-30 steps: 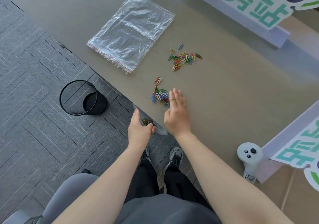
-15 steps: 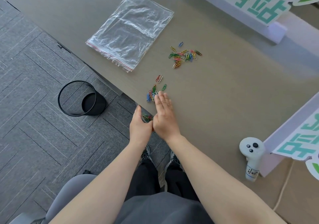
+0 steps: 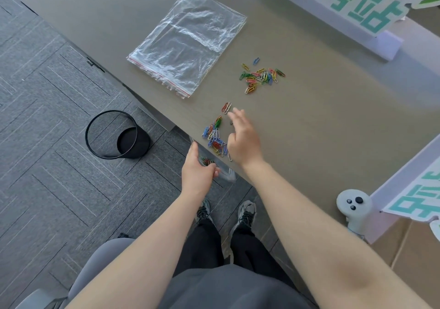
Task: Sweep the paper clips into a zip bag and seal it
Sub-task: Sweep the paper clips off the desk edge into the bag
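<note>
My left hand (image 3: 196,169) grips a small clear zip bag (image 3: 225,174) just below the table's near edge, its mouth held up to the edge; a few coloured clips show inside it. A near pile of coloured paper clips (image 3: 214,137) lies on the table at that edge. My right hand (image 3: 241,138) hovers over the table just right of this pile, fingers apart and empty. Two clips (image 3: 226,107) lie by its fingertips. A second pile of paper clips (image 3: 260,77) sits farther back.
A stack of larger clear zip bags (image 3: 188,39) lies at the table's back left. Green-lettered sign boards (image 3: 342,6) stand at the back and right. A white controller (image 3: 354,207) rests at the right. A black wire bin (image 3: 116,137) stands on the carpet.
My right hand swept toward the edge against my left hand, then lifted and moved back out to the right of the near pile. My left hand stayed at the edge with the bag.
</note>
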`<move>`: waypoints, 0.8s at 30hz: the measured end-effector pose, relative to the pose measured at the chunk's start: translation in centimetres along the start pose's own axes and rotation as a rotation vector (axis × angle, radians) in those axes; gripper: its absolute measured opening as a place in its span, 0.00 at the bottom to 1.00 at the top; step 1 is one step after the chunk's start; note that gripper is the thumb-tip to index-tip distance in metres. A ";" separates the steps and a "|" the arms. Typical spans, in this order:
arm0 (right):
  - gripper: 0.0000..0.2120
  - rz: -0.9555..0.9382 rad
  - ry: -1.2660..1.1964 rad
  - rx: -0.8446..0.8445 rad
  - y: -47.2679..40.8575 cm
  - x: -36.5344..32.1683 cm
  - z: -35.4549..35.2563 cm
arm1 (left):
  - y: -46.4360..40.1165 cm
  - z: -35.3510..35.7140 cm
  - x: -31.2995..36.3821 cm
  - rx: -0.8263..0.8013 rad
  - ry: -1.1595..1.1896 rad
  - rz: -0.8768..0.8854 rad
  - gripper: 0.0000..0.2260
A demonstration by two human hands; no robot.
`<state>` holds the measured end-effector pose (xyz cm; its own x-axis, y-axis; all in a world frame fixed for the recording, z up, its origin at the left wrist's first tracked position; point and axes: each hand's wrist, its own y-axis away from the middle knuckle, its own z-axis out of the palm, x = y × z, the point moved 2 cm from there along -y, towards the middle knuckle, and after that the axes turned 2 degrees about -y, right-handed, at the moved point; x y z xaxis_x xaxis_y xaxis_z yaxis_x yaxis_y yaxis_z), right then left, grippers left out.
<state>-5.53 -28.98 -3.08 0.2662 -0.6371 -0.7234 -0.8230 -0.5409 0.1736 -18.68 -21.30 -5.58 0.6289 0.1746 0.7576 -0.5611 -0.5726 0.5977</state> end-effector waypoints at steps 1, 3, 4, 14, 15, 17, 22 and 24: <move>0.29 -0.013 0.049 -0.034 -0.9 0.2 -0.3 | 0.0 0.0 0.0 -0.003 0.010 0.005 0.37; 0.31 -0.055 0.118 -0.102 -2.0 0.3 -0.4 | 0.0 0.0 0.0 -0.011 0.028 0.010 0.37; 0.31 -0.082 0.146 -0.131 -2.2 0.3 -0.3 | 0.1 0.1 0.0 -0.012 0.031 0.007 0.37; 0.29 -0.225 0.244 -0.200 -0.7 -0.3 1.2 | 0.2 0.0 0.1 0.007 0.005 -0.012 0.38; 0.28 -0.233 0.248 -0.191 -0.3 -0.2 1.4 | 0.1 0.0 0.1 0.008 0.008 -0.012 0.38; 0.28 -0.248 0.247 -0.178 0.5 -0.2 1.7 | 0.1 -0.1 0.2 0.009 0.024 -0.004 0.38; 0.28 -0.273 0.234 -0.195 2.4 -0.2 2.4 | 0.0 -0.3 0.4 0.015 -0.037 0.009 0.39; 0.28 -0.277 0.224 -0.195 3.0 -0.3 2.6 | 0.1 -0.3 0.4 0.021 -0.090 0.022 0.39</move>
<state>-9.36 -28.97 -4.02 0.5845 -0.5449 -0.6012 -0.5998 -0.7891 0.1321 -18.61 -21.02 -5.13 0.6628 0.0901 0.7433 -0.5644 -0.5923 0.5751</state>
